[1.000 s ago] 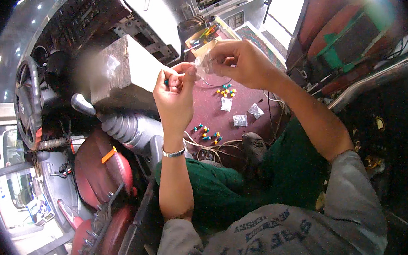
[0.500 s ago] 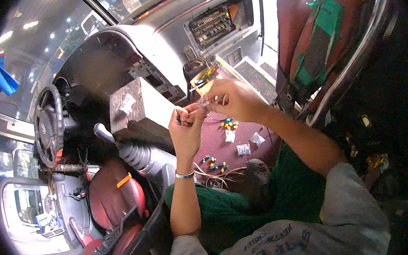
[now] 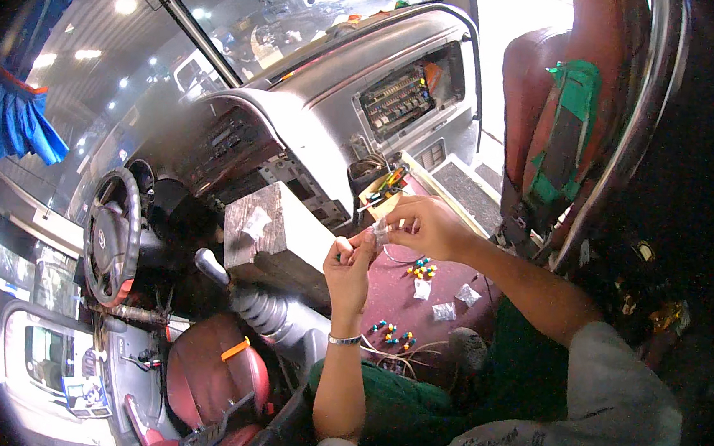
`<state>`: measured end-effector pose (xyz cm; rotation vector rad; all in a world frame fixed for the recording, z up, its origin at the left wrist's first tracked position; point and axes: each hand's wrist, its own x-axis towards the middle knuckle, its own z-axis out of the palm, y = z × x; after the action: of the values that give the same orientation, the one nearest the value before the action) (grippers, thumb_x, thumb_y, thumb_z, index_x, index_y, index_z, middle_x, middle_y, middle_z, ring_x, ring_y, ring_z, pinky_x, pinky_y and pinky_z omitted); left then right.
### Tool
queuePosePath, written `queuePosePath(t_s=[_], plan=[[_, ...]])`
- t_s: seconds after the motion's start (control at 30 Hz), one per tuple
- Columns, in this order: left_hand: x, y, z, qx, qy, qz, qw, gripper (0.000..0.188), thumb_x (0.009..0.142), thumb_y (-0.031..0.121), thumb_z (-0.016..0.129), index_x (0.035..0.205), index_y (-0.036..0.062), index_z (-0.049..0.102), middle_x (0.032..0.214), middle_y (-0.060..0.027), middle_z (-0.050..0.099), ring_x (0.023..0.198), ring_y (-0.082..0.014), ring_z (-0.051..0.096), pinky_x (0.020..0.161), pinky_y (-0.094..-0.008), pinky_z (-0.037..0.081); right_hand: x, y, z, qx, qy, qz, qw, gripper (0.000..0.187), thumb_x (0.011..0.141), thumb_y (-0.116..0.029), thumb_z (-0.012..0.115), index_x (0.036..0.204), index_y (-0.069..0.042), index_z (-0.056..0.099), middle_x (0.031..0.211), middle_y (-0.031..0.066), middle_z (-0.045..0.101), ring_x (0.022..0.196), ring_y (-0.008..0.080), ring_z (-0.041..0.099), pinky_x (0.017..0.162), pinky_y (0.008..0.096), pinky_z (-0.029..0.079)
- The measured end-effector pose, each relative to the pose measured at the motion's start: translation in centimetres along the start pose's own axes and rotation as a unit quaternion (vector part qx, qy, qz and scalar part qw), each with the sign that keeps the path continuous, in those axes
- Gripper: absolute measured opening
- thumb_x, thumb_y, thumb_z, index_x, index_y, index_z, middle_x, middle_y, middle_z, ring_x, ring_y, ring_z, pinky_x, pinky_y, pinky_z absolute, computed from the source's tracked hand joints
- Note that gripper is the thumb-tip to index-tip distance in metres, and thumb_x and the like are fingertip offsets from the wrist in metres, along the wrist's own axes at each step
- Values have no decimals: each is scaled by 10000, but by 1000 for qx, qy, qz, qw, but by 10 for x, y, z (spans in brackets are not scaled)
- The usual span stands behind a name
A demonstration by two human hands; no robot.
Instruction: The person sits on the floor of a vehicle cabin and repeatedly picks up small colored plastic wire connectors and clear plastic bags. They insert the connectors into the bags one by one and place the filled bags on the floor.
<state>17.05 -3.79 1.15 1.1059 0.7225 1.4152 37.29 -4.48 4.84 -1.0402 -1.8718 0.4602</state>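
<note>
Both hands meet in front of me at a small clear plastic bag. My right hand pinches the bag from the right. My left hand, with a metal band on its wrist, has its fingers curled and its thumb and finger on the bag's near side. A small teal bit shows at the curled fingers of that hand, too small to name. Below lie a cluster of small yellow, blue and green pieces and a second cluster. Near them are small clear packets on the dark red floor.
Left of my hands, a wooden block carries another clear packet. A gear lever, steering wheel and red seat are further left. Ahead are a tool box and an uncovered fuse panel. Loose wires lie near my foot.
The whole view has shifted, so the cab appears lower and further right. Both hands stay together at the plastic bag, with little change in their grip.
</note>
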Motion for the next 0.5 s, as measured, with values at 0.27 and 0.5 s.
queuePosePath(t_s=[0.27,0.5], plan=[[2,-4,4,-10,21,11,1000,426,991,54,706,752,114,359,1072,-133,719,830,-81,623,759,-257,564,3,1,2,-16,-13,53,998,185,873,-195,806,944,-34,749,837,103,696,707,193,681,661,327,548],[6,-6,-6,38,66,38,996,446,977,81,734,756,129,350,1046,-119,718,764,-80,621,686,-236,537,8,-2,-3,25,-8,21,999,113,932,-114,742,929,-21,679,919,77,693,805,136,670,724,307,551]])
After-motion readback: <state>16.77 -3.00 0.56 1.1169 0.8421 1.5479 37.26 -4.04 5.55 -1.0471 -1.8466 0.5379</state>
